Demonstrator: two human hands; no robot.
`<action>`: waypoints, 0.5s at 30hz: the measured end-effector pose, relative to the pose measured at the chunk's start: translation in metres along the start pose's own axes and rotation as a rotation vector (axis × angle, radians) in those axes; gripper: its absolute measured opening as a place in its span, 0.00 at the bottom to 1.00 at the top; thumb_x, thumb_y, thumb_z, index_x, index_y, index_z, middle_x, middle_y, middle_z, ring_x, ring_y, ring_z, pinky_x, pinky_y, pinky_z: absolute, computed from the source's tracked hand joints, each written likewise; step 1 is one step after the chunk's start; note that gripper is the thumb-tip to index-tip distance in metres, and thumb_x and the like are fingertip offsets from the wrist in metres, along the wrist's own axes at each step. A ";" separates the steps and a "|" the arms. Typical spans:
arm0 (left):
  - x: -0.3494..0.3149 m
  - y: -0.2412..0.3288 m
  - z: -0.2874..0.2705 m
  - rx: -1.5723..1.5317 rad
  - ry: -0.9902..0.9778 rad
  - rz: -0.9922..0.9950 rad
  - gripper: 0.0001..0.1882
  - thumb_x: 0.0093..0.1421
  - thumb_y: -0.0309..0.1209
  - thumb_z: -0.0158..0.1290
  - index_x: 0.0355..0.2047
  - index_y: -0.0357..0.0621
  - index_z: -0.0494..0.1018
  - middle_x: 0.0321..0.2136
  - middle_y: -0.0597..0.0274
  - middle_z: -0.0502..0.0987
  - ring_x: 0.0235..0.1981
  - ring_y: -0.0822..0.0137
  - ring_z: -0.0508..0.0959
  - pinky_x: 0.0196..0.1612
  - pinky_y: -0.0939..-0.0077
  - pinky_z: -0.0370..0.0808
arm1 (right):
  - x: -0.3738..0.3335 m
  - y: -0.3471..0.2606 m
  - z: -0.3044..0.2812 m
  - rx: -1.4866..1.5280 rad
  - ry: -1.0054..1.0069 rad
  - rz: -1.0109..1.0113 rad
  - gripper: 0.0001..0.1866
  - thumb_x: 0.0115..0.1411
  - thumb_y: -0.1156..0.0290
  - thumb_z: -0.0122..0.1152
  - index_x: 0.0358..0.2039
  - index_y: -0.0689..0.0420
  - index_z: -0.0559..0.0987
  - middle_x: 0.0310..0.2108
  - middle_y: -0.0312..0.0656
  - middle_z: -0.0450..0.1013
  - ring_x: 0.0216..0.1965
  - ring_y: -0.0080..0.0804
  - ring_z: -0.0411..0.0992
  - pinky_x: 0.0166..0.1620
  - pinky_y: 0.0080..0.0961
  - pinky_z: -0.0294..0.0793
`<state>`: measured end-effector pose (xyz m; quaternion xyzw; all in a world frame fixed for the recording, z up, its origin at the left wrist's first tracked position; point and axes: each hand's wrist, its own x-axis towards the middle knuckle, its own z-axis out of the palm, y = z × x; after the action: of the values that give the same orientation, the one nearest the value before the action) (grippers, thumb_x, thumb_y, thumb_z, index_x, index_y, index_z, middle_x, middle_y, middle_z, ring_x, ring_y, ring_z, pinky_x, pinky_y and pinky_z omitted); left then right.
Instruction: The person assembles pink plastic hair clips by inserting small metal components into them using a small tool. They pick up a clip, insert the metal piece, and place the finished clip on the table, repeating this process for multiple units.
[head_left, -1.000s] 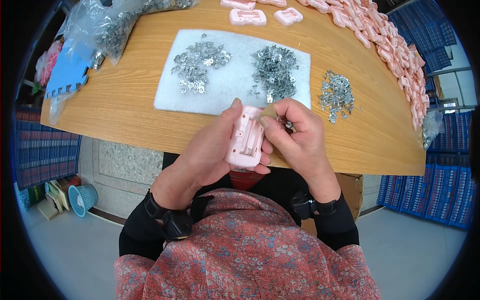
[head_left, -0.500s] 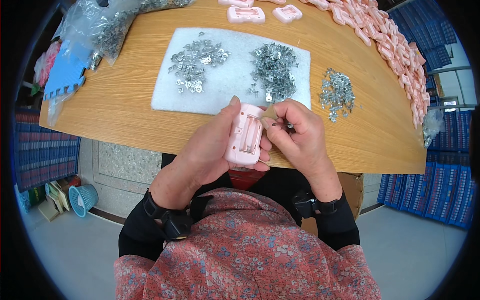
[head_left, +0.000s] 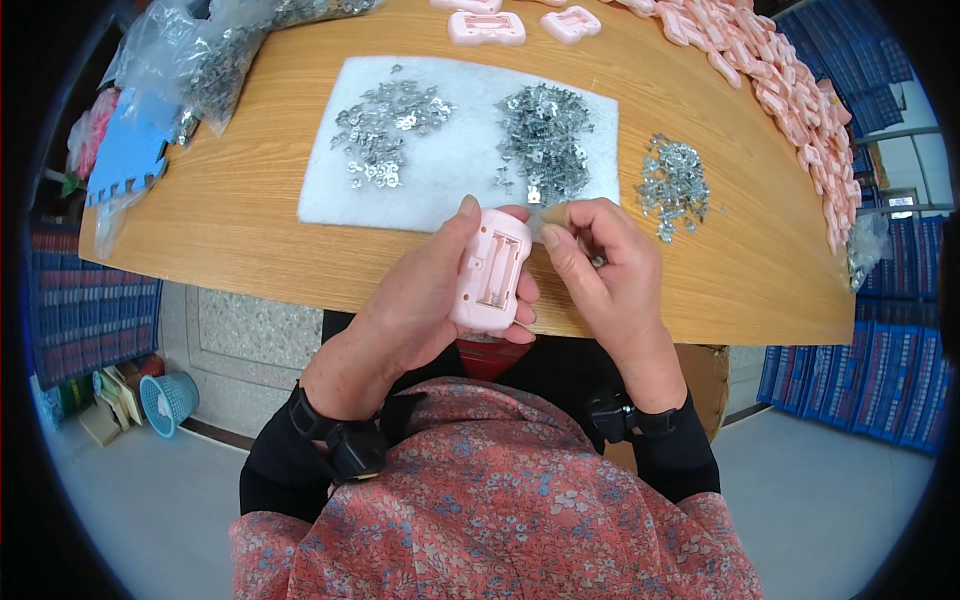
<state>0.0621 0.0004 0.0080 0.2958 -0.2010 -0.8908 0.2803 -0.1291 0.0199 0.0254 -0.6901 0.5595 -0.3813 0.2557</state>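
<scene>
My left hand holds a pink plastic casing with a long battery slot facing up. A small coil of metal shows at the slot's near end. Just right of the casing, apart from it, is my right hand, its fingers curled and thumb against the forefinger. Something small and metallic glints inside those fingers, too little shown to name. Beyond the hands lies a white foam sheet, bearing a loose pile of flat metal contacts on the left and a denser pile of metal pieces on the right.
Another heap of small metal parts lies on the wooden table right of the foam. Many pink casings are heaped along the far right edge. Clear bags of metal parts and a blue foam mat sit at the far left.
My right hand has drawn back a little to the right, away from the casing's slot. My left hand keeps hold of the casing, almost unmoved.
</scene>
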 end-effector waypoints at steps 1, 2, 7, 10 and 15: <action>0.000 0.000 0.000 0.015 -0.026 0.020 0.31 0.73 0.53 0.24 0.63 0.44 0.58 0.30 0.53 0.77 0.28 0.59 0.81 0.33 0.64 0.82 | -0.001 -0.002 0.000 0.049 -0.015 0.129 0.07 0.58 0.74 0.65 0.37 0.59 0.78 0.28 0.36 0.74 0.25 0.22 0.71 0.27 0.21 0.69; 0.000 -0.001 0.000 0.029 -0.052 0.040 0.32 0.73 0.53 0.22 0.64 0.44 0.57 0.30 0.52 0.78 0.28 0.58 0.81 0.33 0.63 0.82 | -0.002 -0.002 0.001 0.256 -0.056 0.227 0.08 0.61 0.74 0.63 0.39 0.60 0.77 0.28 0.35 0.74 0.25 0.19 0.69 0.27 0.19 0.68; -0.005 -0.002 0.002 0.258 -0.041 0.083 0.31 0.73 0.52 0.27 0.65 0.44 0.55 0.36 0.55 0.78 0.35 0.63 0.80 0.38 0.68 0.80 | -0.002 0.005 -0.003 0.857 -0.247 0.538 0.12 0.66 0.71 0.58 0.46 0.64 0.74 0.30 0.30 0.73 0.24 0.12 0.65 0.28 0.12 0.65; -0.006 -0.006 0.001 0.479 0.068 0.184 0.25 0.73 0.44 0.36 0.63 0.43 0.58 0.42 0.60 0.76 0.42 0.69 0.78 0.42 0.73 0.78 | -0.001 0.004 -0.005 0.875 -0.246 0.587 0.11 0.65 0.71 0.60 0.45 0.63 0.75 0.29 0.29 0.72 0.24 0.11 0.64 0.27 0.10 0.63; -0.008 -0.007 0.004 0.712 0.046 0.317 0.19 0.66 0.25 0.43 0.58 0.40 0.66 0.41 0.64 0.75 0.41 0.77 0.75 0.43 0.79 0.75 | -0.003 0.001 -0.006 0.862 -0.226 0.585 0.10 0.64 0.71 0.61 0.43 0.62 0.74 0.26 0.28 0.70 0.23 0.10 0.65 0.25 0.10 0.61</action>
<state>0.0625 0.0116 0.0103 0.3597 -0.5342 -0.7043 0.2986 -0.1348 0.0229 0.0270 -0.3741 0.4902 -0.4127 0.6704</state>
